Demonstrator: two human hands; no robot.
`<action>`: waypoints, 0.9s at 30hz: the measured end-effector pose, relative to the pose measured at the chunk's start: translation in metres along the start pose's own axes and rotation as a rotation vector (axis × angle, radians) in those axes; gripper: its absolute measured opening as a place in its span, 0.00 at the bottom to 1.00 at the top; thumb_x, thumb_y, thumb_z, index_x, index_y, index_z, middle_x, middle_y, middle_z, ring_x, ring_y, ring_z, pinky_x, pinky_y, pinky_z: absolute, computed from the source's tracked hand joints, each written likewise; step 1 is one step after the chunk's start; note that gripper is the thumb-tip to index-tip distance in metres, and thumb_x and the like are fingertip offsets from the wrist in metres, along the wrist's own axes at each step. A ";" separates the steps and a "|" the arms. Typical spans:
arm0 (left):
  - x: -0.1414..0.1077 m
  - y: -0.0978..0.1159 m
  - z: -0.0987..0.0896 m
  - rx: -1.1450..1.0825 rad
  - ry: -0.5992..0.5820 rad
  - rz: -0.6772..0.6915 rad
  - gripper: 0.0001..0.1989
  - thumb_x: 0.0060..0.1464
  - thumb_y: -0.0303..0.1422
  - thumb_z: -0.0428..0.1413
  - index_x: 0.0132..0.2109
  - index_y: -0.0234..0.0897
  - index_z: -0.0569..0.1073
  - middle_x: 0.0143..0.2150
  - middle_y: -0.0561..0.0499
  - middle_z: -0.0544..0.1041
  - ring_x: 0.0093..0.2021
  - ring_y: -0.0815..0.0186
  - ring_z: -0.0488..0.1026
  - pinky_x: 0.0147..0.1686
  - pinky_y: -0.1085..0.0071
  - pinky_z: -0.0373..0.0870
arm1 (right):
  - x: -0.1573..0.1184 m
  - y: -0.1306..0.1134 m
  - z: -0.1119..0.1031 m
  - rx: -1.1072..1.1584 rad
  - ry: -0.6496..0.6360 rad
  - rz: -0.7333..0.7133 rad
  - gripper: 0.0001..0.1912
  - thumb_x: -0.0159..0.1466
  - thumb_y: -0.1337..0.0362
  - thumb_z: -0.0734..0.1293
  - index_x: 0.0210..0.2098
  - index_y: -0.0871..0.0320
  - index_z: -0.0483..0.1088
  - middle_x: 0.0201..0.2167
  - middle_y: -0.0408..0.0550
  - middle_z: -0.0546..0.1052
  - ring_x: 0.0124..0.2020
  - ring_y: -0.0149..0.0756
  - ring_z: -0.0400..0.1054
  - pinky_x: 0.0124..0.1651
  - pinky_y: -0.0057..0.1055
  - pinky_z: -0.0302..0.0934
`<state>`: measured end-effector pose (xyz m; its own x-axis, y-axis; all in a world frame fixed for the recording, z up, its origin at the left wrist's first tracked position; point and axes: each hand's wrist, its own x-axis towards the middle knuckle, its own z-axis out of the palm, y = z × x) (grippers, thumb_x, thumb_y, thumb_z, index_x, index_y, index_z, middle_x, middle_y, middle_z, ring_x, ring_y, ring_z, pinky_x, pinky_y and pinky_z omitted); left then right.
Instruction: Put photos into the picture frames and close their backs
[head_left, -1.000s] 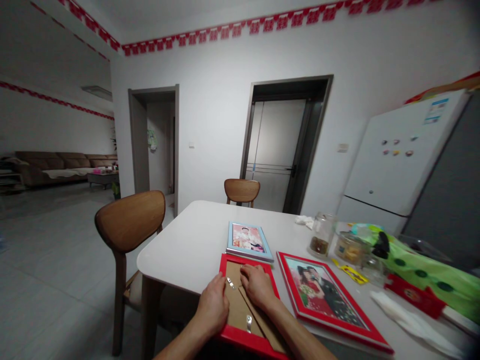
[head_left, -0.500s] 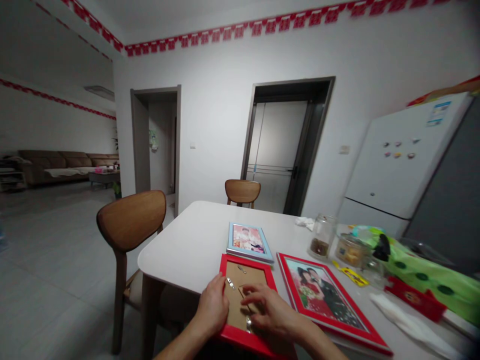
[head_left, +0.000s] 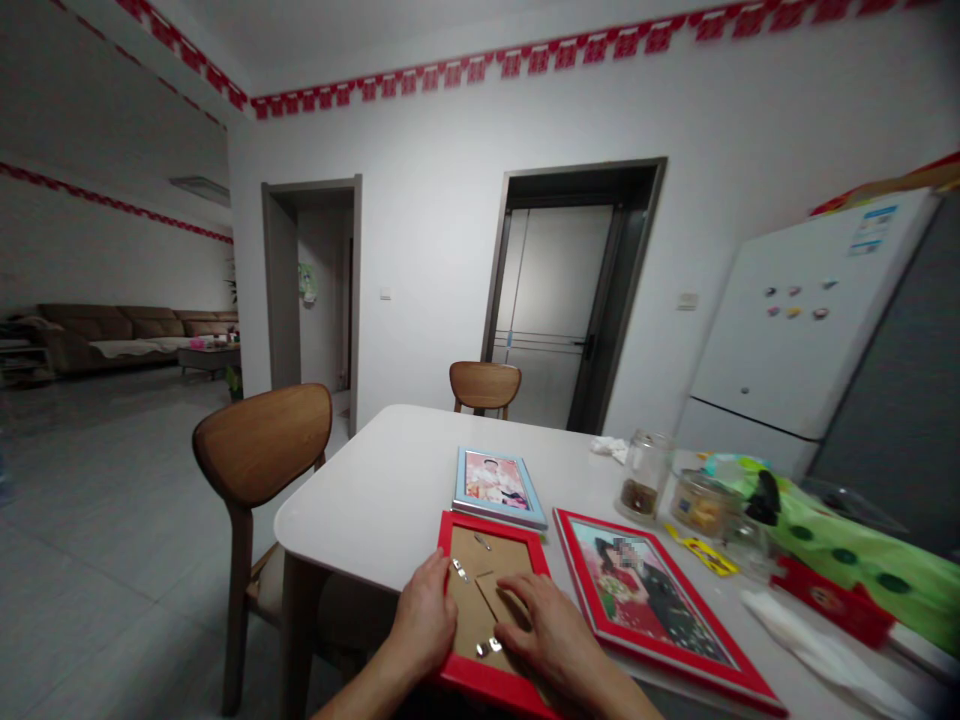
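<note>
Hands (head_left: 553, 632) farther apart; white table (head_left: 375, 490), wall (head_left: 435, 230)

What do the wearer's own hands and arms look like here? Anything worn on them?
Both the left hand and the right hand are bare, without gloves. The visible forearms show no sleeves, and I see no watch or bracelet at either wrist. The upper arms are out of view.

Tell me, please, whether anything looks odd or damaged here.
The red frame at the left hand looks odd: it lies face down, back showing, while the blue frame and other red frame lie picture up. Nothing looks spilled or damaged.
</note>
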<state>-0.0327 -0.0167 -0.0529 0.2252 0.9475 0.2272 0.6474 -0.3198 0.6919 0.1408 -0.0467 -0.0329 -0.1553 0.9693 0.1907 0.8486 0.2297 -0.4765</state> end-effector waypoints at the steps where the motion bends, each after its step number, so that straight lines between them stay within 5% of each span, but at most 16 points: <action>1: 0.000 -0.001 0.001 0.004 0.008 0.006 0.24 0.44 0.22 0.46 0.52 0.32 0.63 0.55 0.46 0.63 0.55 0.64 0.57 0.54 0.73 0.48 | 0.000 -0.001 0.001 -0.021 0.014 0.016 0.22 0.48 0.62 0.61 0.43 0.57 0.67 0.41 0.51 0.70 0.43 0.39 0.62 0.47 0.31 0.53; 12: -0.002 0.000 -0.002 -0.077 0.014 -0.028 0.24 0.48 0.34 0.49 0.53 0.33 0.60 0.49 0.44 0.68 0.49 0.61 0.64 0.48 0.71 0.56 | 0.004 -0.007 -0.013 0.001 0.118 0.081 0.22 0.44 0.69 0.59 0.40 0.59 0.66 0.38 0.50 0.71 0.43 0.39 0.63 0.46 0.32 0.54; 16: 0.005 0.000 0.002 -0.378 0.029 -0.045 0.12 0.44 0.36 0.51 0.37 0.36 0.70 0.39 0.49 0.73 0.42 0.62 0.68 0.42 0.72 0.61 | 0.009 -0.018 -0.017 -0.020 0.184 0.028 0.21 0.45 0.69 0.60 0.41 0.59 0.66 0.40 0.51 0.71 0.44 0.40 0.62 0.48 0.33 0.53; 19: 0.016 -0.008 0.002 -0.560 0.066 -0.140 0.12 0.44 0.41 0.48 0.27 0.36 0.67 0.28 0.50 0.73 0.32 0.63 0.70 0.32 0.71 0.65 | 0.012 -0.030 -0.015 0.024 0.214 -0.001 0.19 0.48 0.67 0.60 0.41 0.60 0.66 0.41 0.52 0.70 0.45 0.40 0.61 0.49 0.32 0.53; 23: 0.031 -0.032 -0.021 -0.575 0.115 -0.209 0.17 0.45 0.47 0.43 0.26 0.37 0.63 0.23 0.53 0.70 0.26 0.65 0.69 0.25 0.72 0.64 | 0.012 -0.023 -0.018 0.054 0.239 -0.035 0.18 0.54 0.59 0.59 0.42 0.58 0.65 0.43 0.52 0.70 0.45 0.40 0.62 0.48 0.33 0.54; 27: 0.039 -0.066 -0.060 -0.505 0.155 -0.264 0.15 0.43 0.45 0.46 0.26 0.36 0.64 0.22 0.53 0.70 0.26 0.65 0.69 0.25 0.72 0.63 | 0.003 0.015 -0.024 -0.124 0.170 0.144 0.20 0.54 0.58 0.58 0.43 0.62 0.65 0.41 0.56 0.71 0.41 0.42 0.65 0.43 0.35 0.57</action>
<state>-0.1102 0.0424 -0.0491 -0.0295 0.9968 0.0744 0.2318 -0.0655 0.9706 0.1647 -0.0422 -0.0188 0.0501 0.9600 0.2754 0.9129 0.0678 -0.4024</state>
